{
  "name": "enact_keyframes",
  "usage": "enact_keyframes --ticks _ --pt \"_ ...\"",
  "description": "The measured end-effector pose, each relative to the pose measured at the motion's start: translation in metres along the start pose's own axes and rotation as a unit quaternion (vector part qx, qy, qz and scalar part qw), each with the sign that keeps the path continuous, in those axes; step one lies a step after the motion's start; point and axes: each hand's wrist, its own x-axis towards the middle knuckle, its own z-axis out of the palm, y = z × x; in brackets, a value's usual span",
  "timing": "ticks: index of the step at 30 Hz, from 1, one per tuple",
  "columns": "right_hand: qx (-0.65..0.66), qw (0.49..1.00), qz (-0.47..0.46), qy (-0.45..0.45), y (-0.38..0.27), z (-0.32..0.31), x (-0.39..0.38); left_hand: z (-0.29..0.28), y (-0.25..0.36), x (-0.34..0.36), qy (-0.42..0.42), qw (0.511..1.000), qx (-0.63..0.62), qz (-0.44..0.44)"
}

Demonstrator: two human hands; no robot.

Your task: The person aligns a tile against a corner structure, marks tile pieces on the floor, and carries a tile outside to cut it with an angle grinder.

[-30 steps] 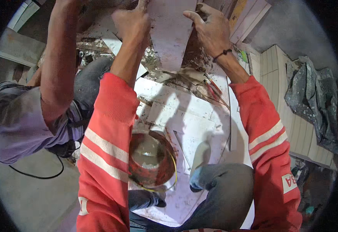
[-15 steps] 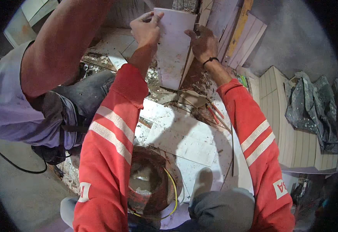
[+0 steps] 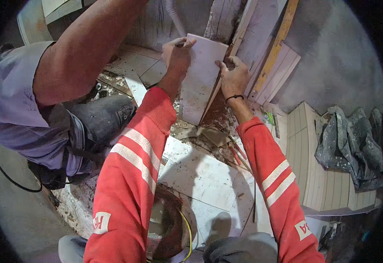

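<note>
Between both hands a white rectangular panel (image 3: 202, 83) stands roughly upright in front of a pale post (image 3: 218, 24). My left hand (image 3: 176, 57) is closed on its upper left edge, thumb near the top corner. My right hand (image 3: 234, 74), a dark band at the wrist, has curled fingers gripping the panel's right edge. Below the panel lie debris and red-handled pliers or a similar tool (image 3: 236, 153). A round bucket with grey contents (image 3: 167, 219) and a yellow cord (image 3: 187, 225) is partly hidden by my left sleeve.
A co-worker (image 3: 47, 101) crouches at left, arm raised. Boards with a yellow level or bar (image 3: 274, 48) lean at back right. A black plastic sheet (image 3: 349, 144) lies on stacked beige planks (image 3: 305, 171). White sheets (image 3: 200, 179) cover the floor; a pipe (image 3: 176, 15) runs behind.
My hands and the panel appear progressively lower in view as more wall comes into sight above them. Both hands remain on the panel. The co-worker's raised arm has shifted rightward.
</note>
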Motion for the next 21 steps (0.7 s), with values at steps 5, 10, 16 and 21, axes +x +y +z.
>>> enact_keyframes --ticks 5,10,16,21 --pt "-0.004 0.999 -0.01 0.044 0.018 0.002 0.001 0.018 0.004 -0.009 0.032 0.991 0.133 0.009" --pt "0.008 0.998 -0.008 0.055 0.006 0.006 0.0 0.015 0.012 -0.006 0.039 0.983 0.181 0.008" --pt "0.005 0.998 0.017 0.054 0.017 0.004 0.0 0.019 0.016 -0.012 -0.024 0.992 0.113 0.048" --pt "-0.014 0.997 0.003 0.08 0.002 0.012 -0.006 0.013 0.005 0.0 0.005 0.99 0.115 0.077"
